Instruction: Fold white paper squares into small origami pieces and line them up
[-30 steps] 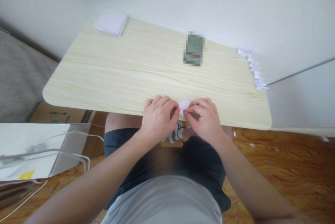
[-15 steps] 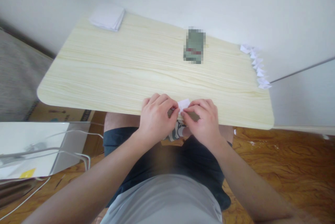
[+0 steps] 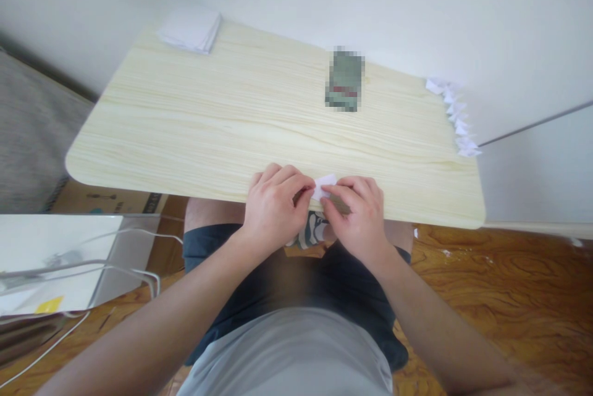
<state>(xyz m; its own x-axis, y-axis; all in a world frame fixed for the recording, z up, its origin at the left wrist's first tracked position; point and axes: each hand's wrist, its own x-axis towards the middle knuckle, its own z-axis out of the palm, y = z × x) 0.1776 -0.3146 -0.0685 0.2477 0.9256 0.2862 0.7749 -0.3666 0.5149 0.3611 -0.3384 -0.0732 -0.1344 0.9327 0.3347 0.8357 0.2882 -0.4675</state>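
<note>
A small piece of folded white paper is held between my two hands at the table's front edge. My left hand pinches its left side between thumb and fingertips. From the other side, my right hand grips the lower right part with thumb and index finger. The fingers cover part of the paper, so its exact folds cannot be made out. Along the right end of the table stands a row of several small folded paper pieces with pointed tips.
A stack of white paper lies at the back left of the pale wooden table. A pixelated greenish rectangular thing rests near the back. Left of my legs, white cables cross a white surface. A cardboard box shows below.
My left hand has shifted slightly left, and my right index finger has moved up onto the paper. More of the paper shows between the hands.
</note>
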